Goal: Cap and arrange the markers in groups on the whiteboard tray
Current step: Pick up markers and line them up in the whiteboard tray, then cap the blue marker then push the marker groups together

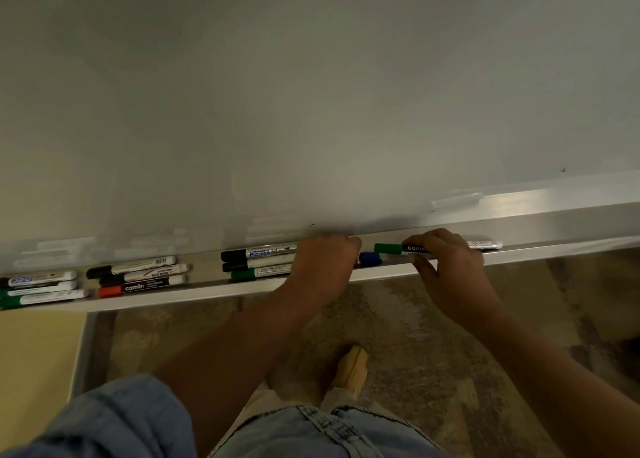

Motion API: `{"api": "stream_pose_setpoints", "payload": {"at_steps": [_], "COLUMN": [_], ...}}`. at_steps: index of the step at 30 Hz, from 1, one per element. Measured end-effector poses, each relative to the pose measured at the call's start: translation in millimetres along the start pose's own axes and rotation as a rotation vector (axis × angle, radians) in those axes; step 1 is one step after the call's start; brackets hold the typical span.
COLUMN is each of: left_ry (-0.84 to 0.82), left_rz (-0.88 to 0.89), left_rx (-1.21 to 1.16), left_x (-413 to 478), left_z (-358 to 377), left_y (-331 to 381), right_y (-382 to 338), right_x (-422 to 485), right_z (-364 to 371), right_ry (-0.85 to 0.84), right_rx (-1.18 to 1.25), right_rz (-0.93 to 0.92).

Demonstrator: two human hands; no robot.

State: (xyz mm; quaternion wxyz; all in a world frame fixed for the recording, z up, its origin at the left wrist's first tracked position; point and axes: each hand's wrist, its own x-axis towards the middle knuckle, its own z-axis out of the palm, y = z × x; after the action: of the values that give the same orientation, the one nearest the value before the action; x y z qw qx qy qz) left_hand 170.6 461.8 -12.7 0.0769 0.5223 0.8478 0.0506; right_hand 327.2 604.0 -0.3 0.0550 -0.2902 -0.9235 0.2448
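Observation:
A long metal whiteboard tray (214,289) runs across the view. Three capped markers (38,288) lie grouped at its far left, with three more (138,277) beside them, one red-capped. A third group (259,262), black- and green-capped, lies under my left hand (322,267), which rests curled on the markers' right ends. My right hand (446,263) grips a green-capped marker (389,248) just above the tray. A blue cap (370,258) shows between my hands. A white marker end (486,244) sticks out to the right of my right hand.
The whiteboard (311,94) fills the upper view, its lower frame (554,208) just behind the tray. Below lie patterned carpet (433,336), my shoe (349,371) and a yellow wall panel (34,371) at the left.

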Motion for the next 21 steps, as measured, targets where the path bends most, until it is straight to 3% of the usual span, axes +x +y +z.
{"api": "stream_pose_setpoints", "payload": {"at_steps": [6,13,21], "left_ry": [0.052,0.030,0.059], "left_rz": [-0.004,-0.002,-0.114], "left_rx": [-0.219,-0.257,-0.433], "left_x": [1.4,2.0,-12.1], "left_z": [-1.1,10.0,6.6], "left_y": [9.0,17.7,14.9], "right_y": [2.0,7.2,3.5], "right_x": [1.0,0.6,2.3], "right_z": [1.3,-3.4,2.8], "right_ry": [0.045,0.102,0.077], "right_rx": [-0.078,-0.077,-0.054], "right_rz": [0.069,0.078,0.030]}}
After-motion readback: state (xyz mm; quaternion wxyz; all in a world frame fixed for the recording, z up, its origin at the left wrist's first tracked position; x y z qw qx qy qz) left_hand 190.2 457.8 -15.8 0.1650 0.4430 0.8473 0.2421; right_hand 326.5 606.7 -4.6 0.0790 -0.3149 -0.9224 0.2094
